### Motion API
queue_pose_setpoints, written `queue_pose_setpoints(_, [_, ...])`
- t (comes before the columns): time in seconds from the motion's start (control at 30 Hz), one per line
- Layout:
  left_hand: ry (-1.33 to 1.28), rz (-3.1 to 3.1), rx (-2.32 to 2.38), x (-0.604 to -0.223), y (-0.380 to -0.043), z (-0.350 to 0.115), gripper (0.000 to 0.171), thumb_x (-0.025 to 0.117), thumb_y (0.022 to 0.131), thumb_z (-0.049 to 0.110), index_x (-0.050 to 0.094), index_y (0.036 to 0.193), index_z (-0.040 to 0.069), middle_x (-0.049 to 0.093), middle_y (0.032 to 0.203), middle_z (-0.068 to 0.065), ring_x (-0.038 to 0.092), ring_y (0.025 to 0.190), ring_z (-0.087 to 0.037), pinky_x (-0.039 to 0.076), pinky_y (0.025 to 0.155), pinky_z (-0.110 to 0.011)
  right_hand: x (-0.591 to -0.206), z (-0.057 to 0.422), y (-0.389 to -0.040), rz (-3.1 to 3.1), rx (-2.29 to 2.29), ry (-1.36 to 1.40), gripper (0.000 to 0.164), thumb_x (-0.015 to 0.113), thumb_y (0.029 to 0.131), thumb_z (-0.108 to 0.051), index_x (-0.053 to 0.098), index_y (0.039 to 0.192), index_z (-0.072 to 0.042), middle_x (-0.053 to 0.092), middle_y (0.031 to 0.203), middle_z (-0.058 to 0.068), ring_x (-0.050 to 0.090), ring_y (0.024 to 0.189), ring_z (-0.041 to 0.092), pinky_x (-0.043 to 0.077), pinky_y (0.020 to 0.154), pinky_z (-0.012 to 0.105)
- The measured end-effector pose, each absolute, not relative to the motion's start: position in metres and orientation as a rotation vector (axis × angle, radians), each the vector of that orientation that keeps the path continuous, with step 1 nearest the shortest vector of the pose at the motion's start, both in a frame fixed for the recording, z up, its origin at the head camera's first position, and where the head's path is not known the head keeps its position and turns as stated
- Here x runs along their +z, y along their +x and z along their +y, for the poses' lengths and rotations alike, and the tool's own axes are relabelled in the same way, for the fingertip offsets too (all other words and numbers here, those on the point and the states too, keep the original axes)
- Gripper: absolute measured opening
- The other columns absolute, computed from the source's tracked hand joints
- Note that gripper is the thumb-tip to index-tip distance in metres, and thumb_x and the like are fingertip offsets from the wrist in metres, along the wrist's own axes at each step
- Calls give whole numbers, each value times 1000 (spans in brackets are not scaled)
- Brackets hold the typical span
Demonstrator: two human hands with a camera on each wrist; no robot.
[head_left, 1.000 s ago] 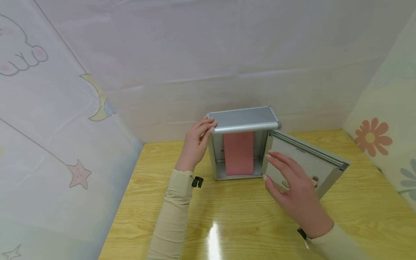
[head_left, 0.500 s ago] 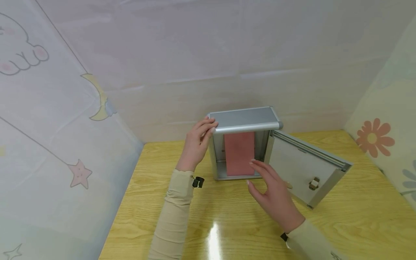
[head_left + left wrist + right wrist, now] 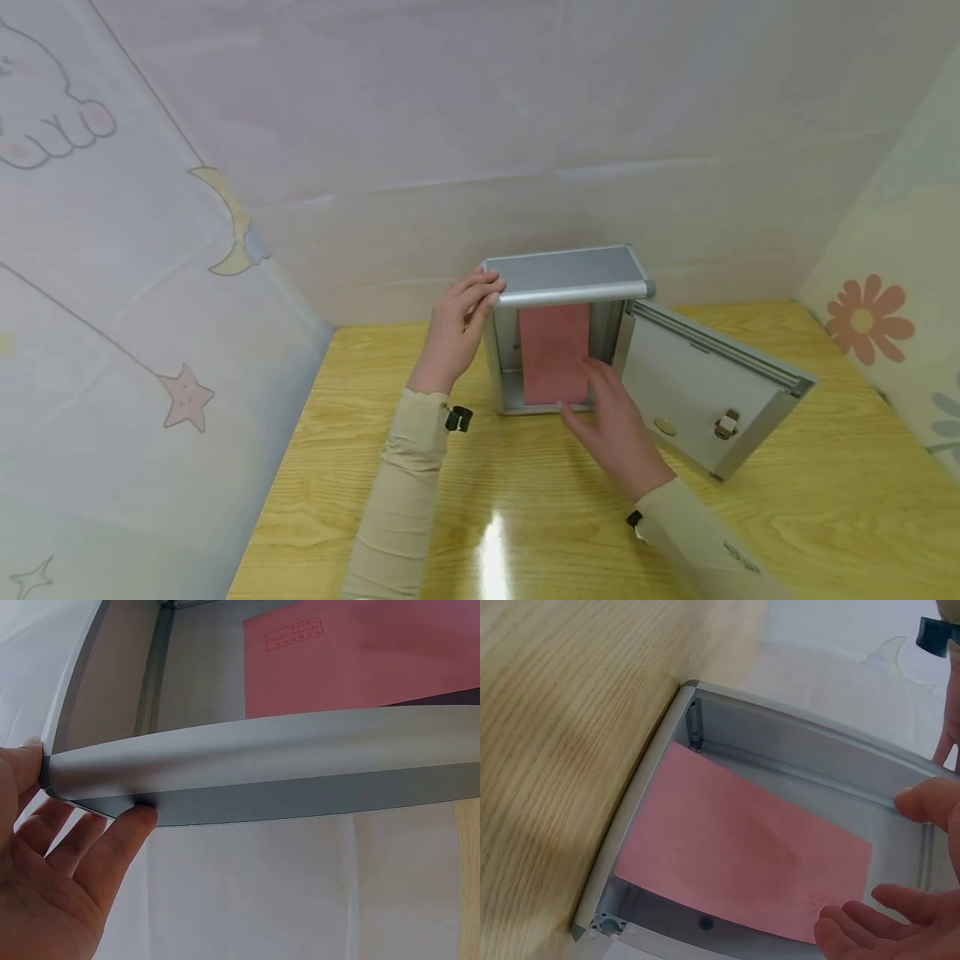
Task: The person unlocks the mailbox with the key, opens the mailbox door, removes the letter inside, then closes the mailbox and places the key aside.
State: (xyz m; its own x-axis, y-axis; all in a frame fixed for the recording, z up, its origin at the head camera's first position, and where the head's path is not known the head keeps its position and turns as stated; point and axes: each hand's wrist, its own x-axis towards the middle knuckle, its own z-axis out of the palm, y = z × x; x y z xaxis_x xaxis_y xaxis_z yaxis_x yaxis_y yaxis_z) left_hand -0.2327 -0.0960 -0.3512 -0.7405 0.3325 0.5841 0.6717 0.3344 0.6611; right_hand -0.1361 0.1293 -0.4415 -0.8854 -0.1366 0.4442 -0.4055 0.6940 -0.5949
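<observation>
A grey metal lockbox (image 3: 570,273) stands on the table with its door (image 3: 675,383) swung out to the right. Inside it a pink envelope (image 3: 553,350) leans upright, a small red printed stamp in one corner in the left wrist view. My left hand (image 3: 452,333) holds the box's top left corner, fingers over the top and thumb at the edge (image 3: 56,870). In front of the opening, my right hand (image 3: 615,429) has its thumb and fingers spread apart, fingertips beside the envelope's right edge. Whether they touch it I cannot tell.
A lock (image 3: 726,423) and a round metal piece (image 3: 664,427) sit on the door's inner face. The wooden table (image 3: 360,467) meets a pale cloth backdrop (image 3: 420,208) behind the box. Printed side panels rise on both sides.
My right hand has moved left from the door to the box's opening, coming up to the envelope. My left hand has stayed on the box's corner.
</observation>
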Motion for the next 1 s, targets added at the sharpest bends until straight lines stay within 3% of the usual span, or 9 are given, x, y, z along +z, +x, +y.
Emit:
queue_pose_setpoints(0.5, [-903,-2263,-1368,-352,-233,-96,35,47,102,24,61,129,7,51,137,-5,31,138,-17,46,99,-29,-469,128,-173,-2641,1118,278,71,71,86,-16,33,138,13,37,135,33,40,123,44,39,100,57])
queue_pose_setpoints(1.0, [-895,-2257,-1350,-351,-233,-95,34,48,102,23,62,128,6,52,136,-5,33,137,-18,46,98,-27,-495,133,-204,-2716,1212,204,56,66,89,-16,40,131,12,46,125,32,46,116,43,42,96,56])
